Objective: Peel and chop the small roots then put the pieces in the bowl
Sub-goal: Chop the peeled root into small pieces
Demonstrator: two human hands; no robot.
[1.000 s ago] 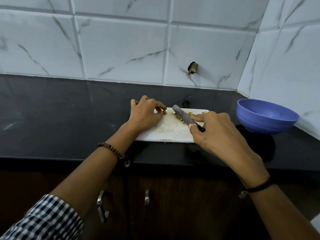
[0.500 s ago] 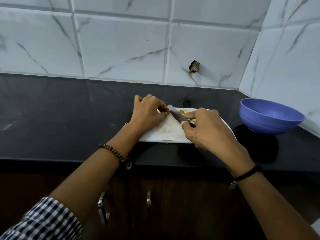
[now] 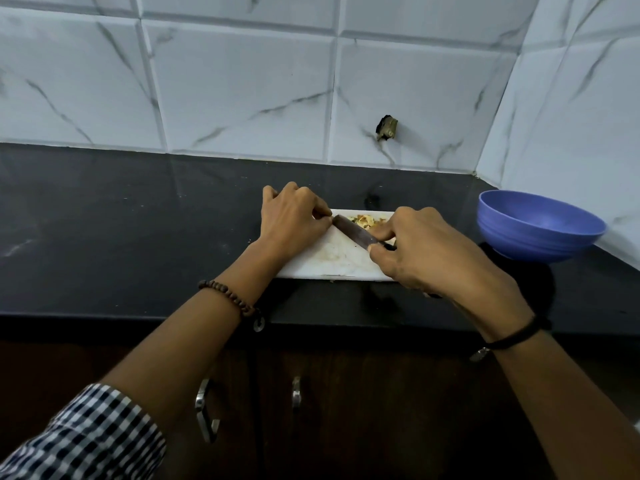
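Pieces (image 3: 367, 220) of chopped root lie in a small yellowish heap on the far side of the board (image 3: 332, 263), just beyond the knife (image 3: 353, 233) blade and just beside the right hand's knuckles. The root under the knife is hidden. The left hand (image 3: 294, 220) has its fingertips curled and pinched together at the board's far left corner, right at the blade's tip, and what they pin down does not show. I take it to be a root end held for slicing. The right hand (image 3: 433, 252) is closed firmly round the knife handle, with forefinger and thumb bearing on it where the blade begins. The blade slants from that hand up and left to the left fingertips, low over the board.

Chopping looks to be the step in hand. I can't tell peel from flesh in the heap, so how far the peeling has got is unclear. The bowl (image 3: 536, 226) stands on the counter (image 3: 138, 237) to the right of the board and apart from it. No pieces show inside it, so the transfer is not yet done.

The next move calls for short, controlled cuts with the left fingertips tucked back, since they sit against the blade's tip. After that the heap must be gathered and carried or scraped across to the bowl.
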